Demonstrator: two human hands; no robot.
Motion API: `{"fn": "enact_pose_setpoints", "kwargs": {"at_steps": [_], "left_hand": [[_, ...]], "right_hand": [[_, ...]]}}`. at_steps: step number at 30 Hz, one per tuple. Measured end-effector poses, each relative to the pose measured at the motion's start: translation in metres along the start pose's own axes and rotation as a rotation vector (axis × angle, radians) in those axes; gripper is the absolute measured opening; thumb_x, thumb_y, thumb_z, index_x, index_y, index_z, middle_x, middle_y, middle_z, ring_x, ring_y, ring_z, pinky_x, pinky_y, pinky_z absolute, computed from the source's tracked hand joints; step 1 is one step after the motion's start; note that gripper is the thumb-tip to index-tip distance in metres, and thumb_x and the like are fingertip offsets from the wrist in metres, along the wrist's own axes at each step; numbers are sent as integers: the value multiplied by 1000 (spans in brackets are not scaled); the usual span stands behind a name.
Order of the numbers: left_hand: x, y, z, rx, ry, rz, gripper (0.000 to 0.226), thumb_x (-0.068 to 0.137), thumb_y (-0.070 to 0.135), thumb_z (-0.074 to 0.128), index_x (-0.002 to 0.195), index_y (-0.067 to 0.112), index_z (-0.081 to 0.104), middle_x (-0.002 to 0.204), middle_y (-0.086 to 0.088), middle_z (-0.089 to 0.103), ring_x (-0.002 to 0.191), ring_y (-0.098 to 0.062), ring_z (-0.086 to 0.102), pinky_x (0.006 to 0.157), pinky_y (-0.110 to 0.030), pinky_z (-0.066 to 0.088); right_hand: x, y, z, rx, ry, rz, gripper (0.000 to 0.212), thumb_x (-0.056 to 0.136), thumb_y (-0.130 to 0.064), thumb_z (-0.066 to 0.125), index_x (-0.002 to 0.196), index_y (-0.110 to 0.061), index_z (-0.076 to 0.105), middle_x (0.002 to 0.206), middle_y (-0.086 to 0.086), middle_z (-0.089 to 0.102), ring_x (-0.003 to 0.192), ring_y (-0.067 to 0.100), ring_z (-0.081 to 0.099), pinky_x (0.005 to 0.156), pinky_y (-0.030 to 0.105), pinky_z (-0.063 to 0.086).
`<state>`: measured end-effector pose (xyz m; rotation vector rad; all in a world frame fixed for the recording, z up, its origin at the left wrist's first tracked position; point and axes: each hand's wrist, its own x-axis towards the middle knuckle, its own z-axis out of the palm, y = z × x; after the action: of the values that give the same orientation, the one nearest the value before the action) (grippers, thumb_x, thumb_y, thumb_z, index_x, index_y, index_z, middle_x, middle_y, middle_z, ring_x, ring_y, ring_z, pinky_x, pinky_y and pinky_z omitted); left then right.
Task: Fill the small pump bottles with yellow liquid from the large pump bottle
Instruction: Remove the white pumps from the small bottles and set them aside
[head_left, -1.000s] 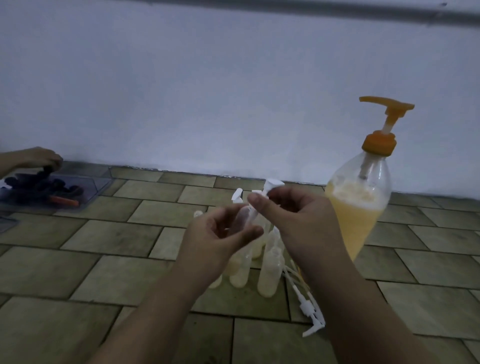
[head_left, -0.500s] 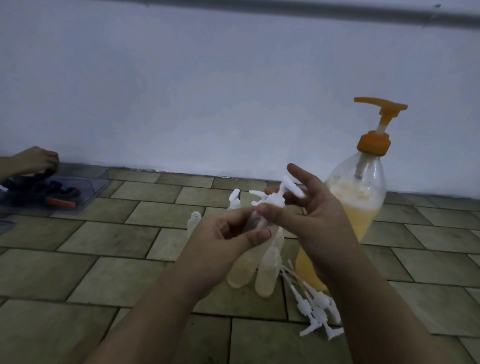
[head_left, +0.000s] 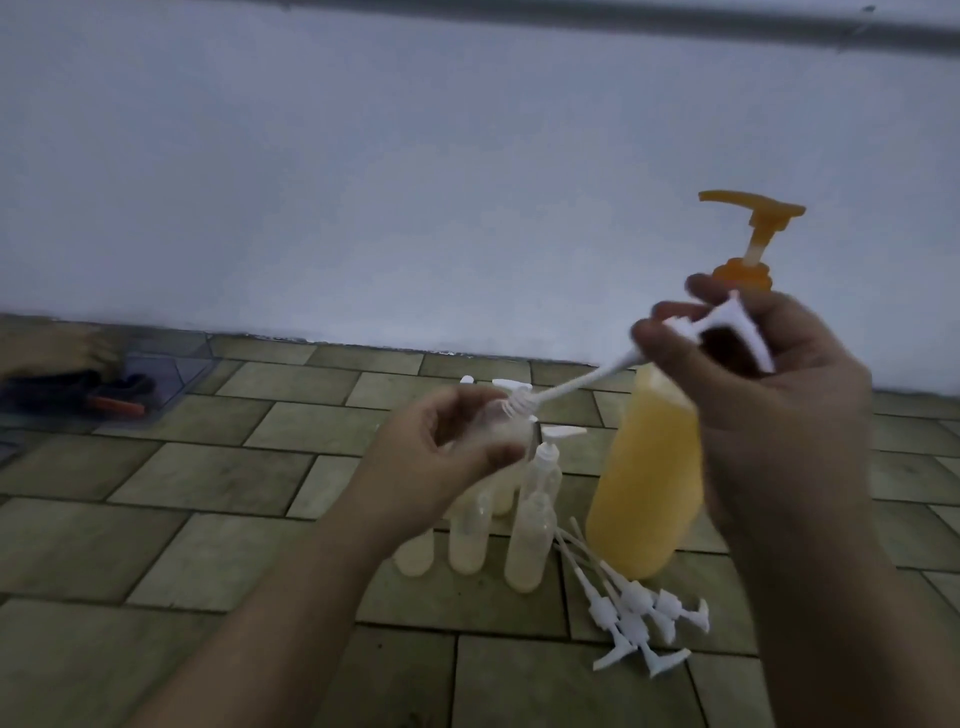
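The left hand (head_left: 441, 452) holds a small clear bottle (head_left: 493, 421) in the air, near the middle of the view. Its fingers (head_left: 452, 410) and thumb curl around the bottle. The bottle is tipped, with its open neck pointing toward 2 o'clock. It is blurry, so I cannot tell what is in it.

The right hand (head_left: 769, 395) is up at 2 o'clock from the left hand. Its fingers pinch the top of a white pump (head_left: 727, 327). The long thin tube of the pump slants down to the neck of the small bottle, and its tip is right at the neck.

The big bottle (head_left: 649, 478) stands on the tiled floor (head_left: 208, 478) behind the right hand. It has yellow liquid in it, and it has an orange pump top (head_left: 748, 228).

At 9 o'clock from the big bottle, a bunch of small bottles (head_left: 524, 551) stands close together on the floor. They have pale yellow liquid inside. One at the back wears a white pump; the front ones have no tops.

At 6 o'clock from the big bottle, a pile of loose white pumps (head_left: 639, 618) lies on the floor.

Far off at 9 o'clock, another person's hand (head_left: 57, 353) is over a clear tray (head_left: 176, 379) with dark things in it.
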<state>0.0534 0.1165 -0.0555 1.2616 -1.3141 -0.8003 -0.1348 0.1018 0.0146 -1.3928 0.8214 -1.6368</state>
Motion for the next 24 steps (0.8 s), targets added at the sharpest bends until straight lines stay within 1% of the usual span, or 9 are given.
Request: {"fn": "enact_pose_setpoints", "kwargs": {"at_steps": [3,7,11,15,17,19,20,22,24], "left_hand": [[16,1,-11,55,82,-13,46,62,43,79,105,32,65,104,9,69,98,-13,65,85,-37,55],[39,-8,-17,68,193,-41,44,69,32,80,108,23,62,103,4,69,100,-12,64,92,-40,52],[43,-15,-15,271,192,-53,31,75,22,75,102,24,60,95,9,66,90,-6,63,74,-20,51],[44,-24,-7,566,106,-129,12,79,25,67,84,22,56,78,10,60,69,-7,58,54,-17,40],[47,-30,-4,688,52,-169,12,79,24,65,84,19,56,77,6,59,69,-11,57,58,-26,48],[53,-35,-2,752,13,-212,15,78,21,64,90,17,57,83,2,60,76,-17,61,69,-35,55],[55,-38,-2,774,-3,-236,14,77,19,64,88,18,56,84,1,60,79,-19,61,72,-35,56],[59,-40,0,826,-41,-277,13,73,14,61,80,22,53,83,3,59,80,-20,59,75,-33,53],[63,-44,1,902,-72,-290,15,73,12,58,85,21,57,84,3,61,82,-20,60,81,-34,50]], "right_hand": [[2,-8,-19,-85,117,-119,33,58,-30,72,89,-29,62,88,-10,72,84,2,69,68,11,52],[-7,2,-47,-193,173,-107,29,57,-40,72,85,-37,63,87,-16,71,84,-2,67,66,7,51],[-34,35,-65,-436,210,-26,26,60,-33,75,84,-31,65,82,-10,68,73,-7,65,53,2,46],[-60,93,-83,-731,231,-30,25,62,-26,84,81,-26,68,81,-6,68,68,9,62,58,4,45],[-70,119,-88,-813,231,-85,27,63,-21,87,79,-25,66,77,-3,67,67,11,58,64,8,44],[-76,137,-90,-832,214,-229,19,69,-29,81,79,-23,65,75,-3,64,71,7,56,69,6,41],[-78,142,-89,-849,189,-255,16,73,-34,71,78,-20,66,75,-2,64,73,5,55,71,6,40],[-83,153,-91,-878,105,-260,25,74,-38,60,77,-15,68,77,0,66,75,7,54,75,7,38],[-87,164,-94,-952,25,-293,15,72,-28,69,75,-13,69,78,3,67,78,8,53,75,7,37]]}}
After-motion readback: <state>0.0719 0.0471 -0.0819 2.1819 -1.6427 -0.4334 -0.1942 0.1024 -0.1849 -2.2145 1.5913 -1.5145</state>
